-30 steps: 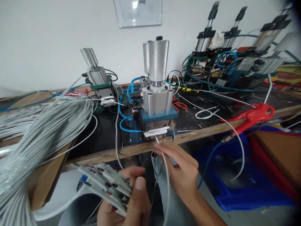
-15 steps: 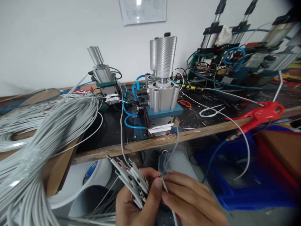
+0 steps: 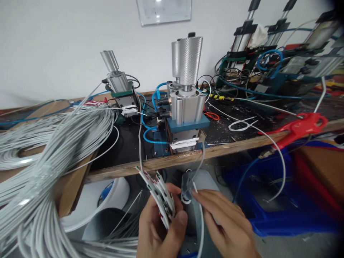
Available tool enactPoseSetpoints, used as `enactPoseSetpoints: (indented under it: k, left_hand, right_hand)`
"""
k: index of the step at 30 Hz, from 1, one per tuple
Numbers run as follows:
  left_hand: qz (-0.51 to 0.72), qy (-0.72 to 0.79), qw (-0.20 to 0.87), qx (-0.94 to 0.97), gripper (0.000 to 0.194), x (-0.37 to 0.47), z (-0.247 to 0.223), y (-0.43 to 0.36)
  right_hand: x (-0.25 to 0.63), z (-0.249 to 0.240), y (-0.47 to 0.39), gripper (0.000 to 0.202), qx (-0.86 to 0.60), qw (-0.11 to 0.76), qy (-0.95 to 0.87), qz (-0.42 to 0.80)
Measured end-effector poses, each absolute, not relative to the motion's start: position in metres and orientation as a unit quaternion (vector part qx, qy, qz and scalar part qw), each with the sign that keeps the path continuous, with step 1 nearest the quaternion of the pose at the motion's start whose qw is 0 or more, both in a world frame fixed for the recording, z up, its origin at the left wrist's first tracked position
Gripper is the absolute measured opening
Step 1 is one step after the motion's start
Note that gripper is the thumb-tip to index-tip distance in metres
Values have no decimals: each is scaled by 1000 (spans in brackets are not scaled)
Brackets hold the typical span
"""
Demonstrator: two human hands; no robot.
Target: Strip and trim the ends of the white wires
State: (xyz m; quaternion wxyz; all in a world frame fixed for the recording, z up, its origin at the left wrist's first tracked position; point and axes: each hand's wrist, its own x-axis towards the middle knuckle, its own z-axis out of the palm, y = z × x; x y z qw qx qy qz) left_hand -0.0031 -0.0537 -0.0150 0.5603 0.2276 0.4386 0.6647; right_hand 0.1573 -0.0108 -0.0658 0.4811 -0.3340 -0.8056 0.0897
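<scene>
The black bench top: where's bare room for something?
Perhaps the bare black patch between the coiled cables and the grey cord, in front of the left pneumatic press. Crowded: the left, under cables, and the far right, with machines.

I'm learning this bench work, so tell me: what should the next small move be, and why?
Probably raise the single cable with the right hand toward the front of the middle machine: its tip points up that way and shows no coloured wire I can make out, while the cable bundle in the left hand shows coloured wire ends.
</scene>
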Motion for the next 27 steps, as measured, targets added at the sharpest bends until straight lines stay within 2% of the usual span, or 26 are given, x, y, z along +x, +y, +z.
enactPoseSetpoints:
  k: [2,4,7,9,12,20,24,27]
  left_hand:
    - [655,357,618,248,40,-11,-23,-53]
    - [641,312,653,255,43,-16,-28,-51]
    - [634,312,657,262,43,-16,-32,-51]
    - [639,325,644,267,43,-13,-31,-54]
    - [647,352,624,261,39,-9,-30,-60]
    - [664,382,583,270,30,-2,-30,-65]
    - [661,411,572,259,32,3,-33,-64]
    - [663,443,543,262,30,6,-31,-65]
  right_hand:
    - [163,-71,-8,42,-367,384,-838,125]
    - [166,-70,-11,40,-399,348,-834,157]
    - [161,-55,-24,26,-430,398,-778,226]
    - [151,-41,-31,20,-397,428,-765,273]
    - [135,-27,-33,23,-334,446,-774,302]
    - [130,-25,-28,21,-341,395,-811,263]
    - [129,-19,-28,16,-371,382,-817,220]
    - [124,-18,-26,14,-380,410,-780,281]
